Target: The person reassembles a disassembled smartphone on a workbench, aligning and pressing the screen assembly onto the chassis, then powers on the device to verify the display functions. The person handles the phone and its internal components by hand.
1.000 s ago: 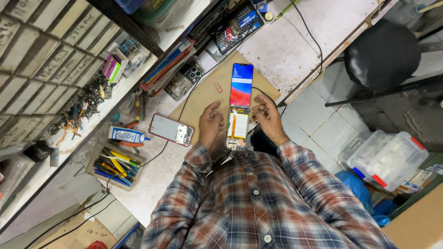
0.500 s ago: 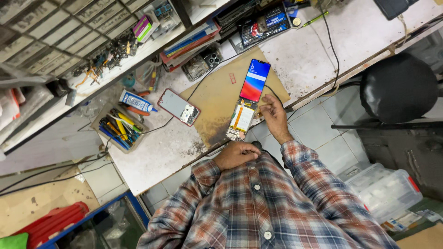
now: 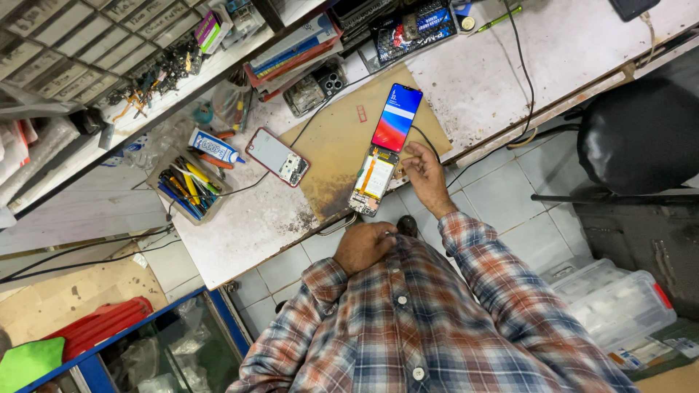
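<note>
Red-blue lit screen (image 3: 397, 116), seemingly brown mat (image 3: 338, 149)

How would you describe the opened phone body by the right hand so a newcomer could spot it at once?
Start at the brown mat on the white workbench. At its near edge, touching the right hand, lies the opened phone body. Unlike the lit screen above it, it shows bare internals with a pale battery.

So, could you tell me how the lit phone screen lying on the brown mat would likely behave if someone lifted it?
The lit screen looks thin and flat, so probably light but fragile. It seems joined to the opened phone body below it, so lifting it alone would likely tug that link. The right hand rests beside the body.
</note>
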